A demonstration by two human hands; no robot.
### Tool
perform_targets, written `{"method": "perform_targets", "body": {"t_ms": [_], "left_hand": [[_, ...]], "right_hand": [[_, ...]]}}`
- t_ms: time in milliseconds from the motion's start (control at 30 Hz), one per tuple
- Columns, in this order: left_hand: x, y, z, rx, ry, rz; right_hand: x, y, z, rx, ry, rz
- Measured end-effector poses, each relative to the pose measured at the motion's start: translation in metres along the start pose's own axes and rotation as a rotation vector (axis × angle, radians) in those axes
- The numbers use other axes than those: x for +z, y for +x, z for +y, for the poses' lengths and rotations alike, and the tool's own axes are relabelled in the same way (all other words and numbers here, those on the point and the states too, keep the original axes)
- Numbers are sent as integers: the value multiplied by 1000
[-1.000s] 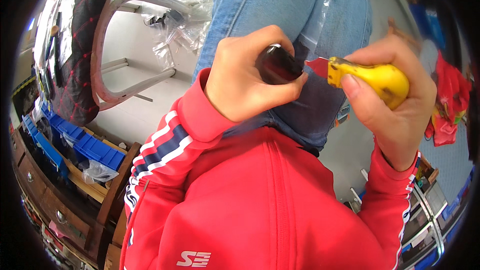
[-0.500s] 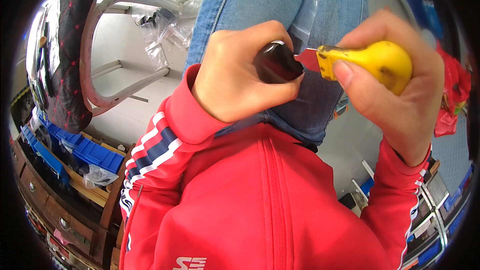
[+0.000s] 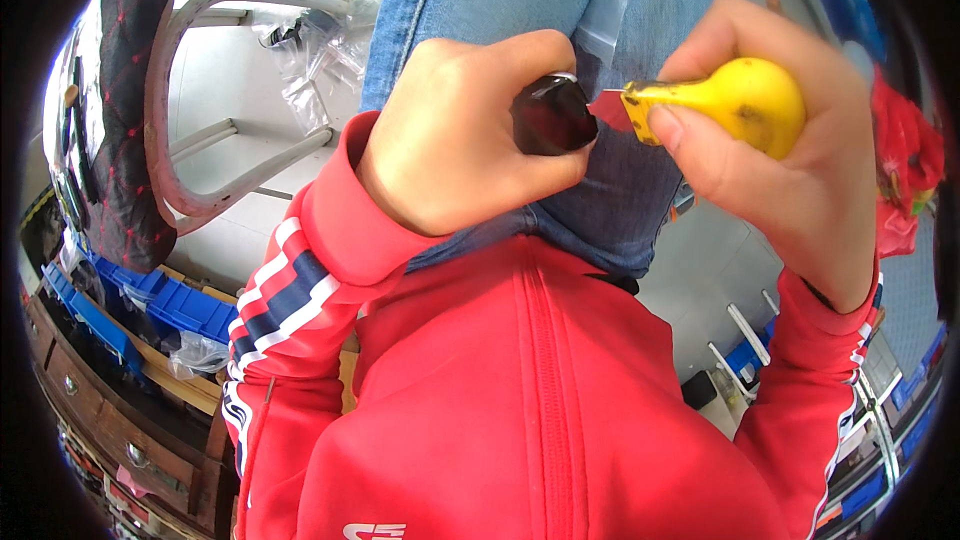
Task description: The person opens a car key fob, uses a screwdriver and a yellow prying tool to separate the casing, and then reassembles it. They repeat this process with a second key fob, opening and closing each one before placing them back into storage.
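Note:
My left hand (image 3: 470,130) is wrapped round a glossy dark object (image 3: 553,118), black to deep red with a rounded face; its exact kind I cannot make out. In my right hand (image 3: 780,150) is a short-bladed knife (image 3: 765,105) with a yellow, bulb-shaped handle marked by dark smudges. Thumb and fingers pinch the narrow neck of that handle. Its thin flat blade, looking reddish, points left and reaches the right edge of the dark object. Whether the tip is touching or lodged in a seam cannot be seen. Both hands are above my jeans-clad lap (image 3: 500,10).
A metal-framed chair with a black quilted seat (image 3: 135,120) stands at the left. Clear plastic bags (image 3: 310,80) lie beyond it. Blue bins (image 3: 190,305) and a wooden drawer cabinet (image 3: 100,420) are at lower left. Red cloth (image 3: 900,160) hangs at the right, above a white rack (image 3: 740,340).
Both hands have shifted slightly left in the view, the knife a little upward too. The blade remains at the dark object's edge, and both grips look the same.

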State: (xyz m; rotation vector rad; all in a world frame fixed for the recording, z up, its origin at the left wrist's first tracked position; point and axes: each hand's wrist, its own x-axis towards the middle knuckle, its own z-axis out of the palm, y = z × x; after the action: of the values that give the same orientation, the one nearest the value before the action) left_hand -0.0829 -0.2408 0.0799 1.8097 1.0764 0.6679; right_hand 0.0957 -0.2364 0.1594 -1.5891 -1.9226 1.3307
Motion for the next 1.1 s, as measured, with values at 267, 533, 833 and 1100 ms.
{"method": "perform_targets", "body": {"t_ms": [267,533,833,1100], "left_hand": [[0,4,3,-74,-12,-50],[-7,7,6,-100,-42,-143],[-9,9,8,-34,-119,-134],[-9,10,11,-36,-100,-103]], "right_hand": [[-1,5,15,-73,-35,1],[9,0,35,-417,65,122],[-3,6,25,-354,-20,45],[-7,9,14,-190,-42,39]]}}
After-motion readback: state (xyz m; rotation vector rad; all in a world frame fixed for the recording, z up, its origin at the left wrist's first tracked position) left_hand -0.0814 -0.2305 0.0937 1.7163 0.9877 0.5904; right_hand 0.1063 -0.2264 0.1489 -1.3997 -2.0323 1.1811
